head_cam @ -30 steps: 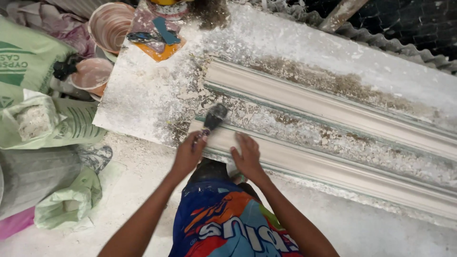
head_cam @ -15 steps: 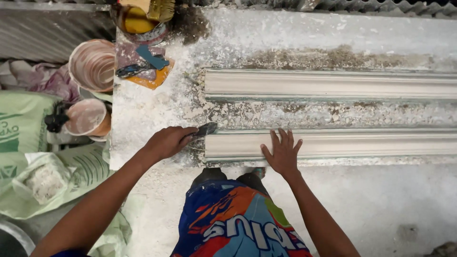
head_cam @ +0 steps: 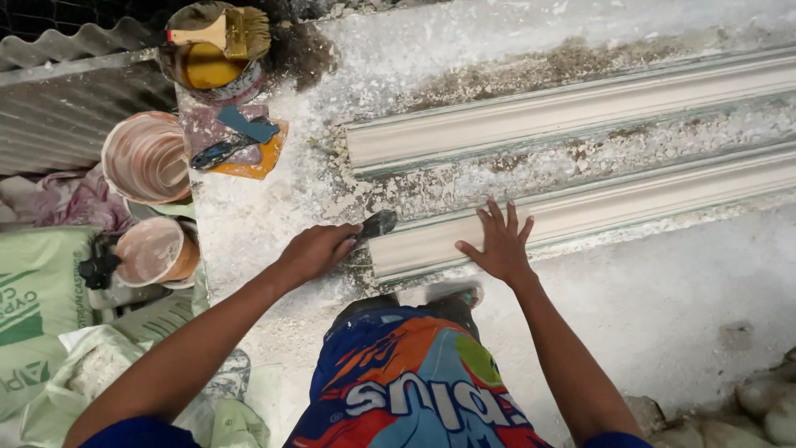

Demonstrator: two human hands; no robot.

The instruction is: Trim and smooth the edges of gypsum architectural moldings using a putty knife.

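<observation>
Left hand (head_cam: 313, 250) closed around a dark scraper (head_cam: 377, 224) at the near plaster moulding's (head_cam: 597, 211) end — right hand (head_cam: 497, 242) lay flat, fingers spread, holding nothing.

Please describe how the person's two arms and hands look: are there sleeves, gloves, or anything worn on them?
Both arms are bare from the upper arm down. Dark blue short sleeves show only at the picture's bottom edge. The left hand and right hand wear no gloves; no watch, ring or bracelet is visible.

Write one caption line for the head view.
Left hand holds scraper at moulding; right hand presses it.
</observation>
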